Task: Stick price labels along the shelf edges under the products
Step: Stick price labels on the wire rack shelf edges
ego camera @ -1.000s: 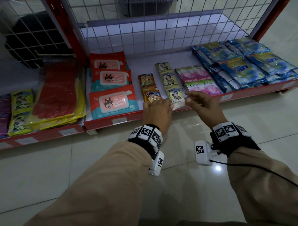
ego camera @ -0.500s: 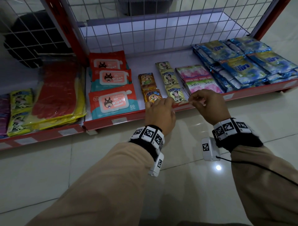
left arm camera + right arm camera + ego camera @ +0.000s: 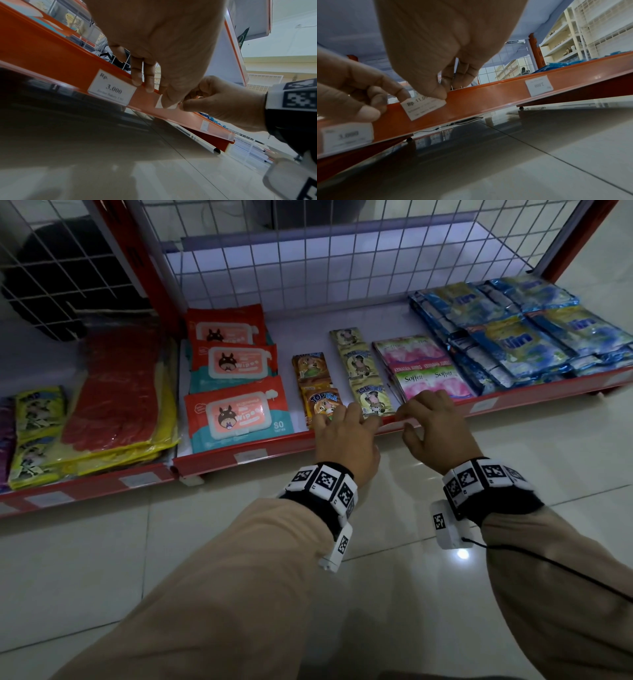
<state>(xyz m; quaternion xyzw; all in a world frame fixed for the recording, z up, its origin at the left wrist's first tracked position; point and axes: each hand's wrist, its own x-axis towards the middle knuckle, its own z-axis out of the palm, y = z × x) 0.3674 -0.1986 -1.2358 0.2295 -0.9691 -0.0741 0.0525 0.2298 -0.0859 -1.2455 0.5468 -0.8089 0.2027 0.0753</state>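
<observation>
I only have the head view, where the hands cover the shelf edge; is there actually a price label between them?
Observer: Yes. The right wrist view shows a white price label against the red shelf edge. The left hand touches its left corner and the right hand presses its right corner with the thumb.
Operator: What does it read?
Observer: "Rp 11.0"; the rest is under the right thumb.
Operator: Is it straight?
Observer: It looks tilted against the strip, with the left end lower.
</observation>
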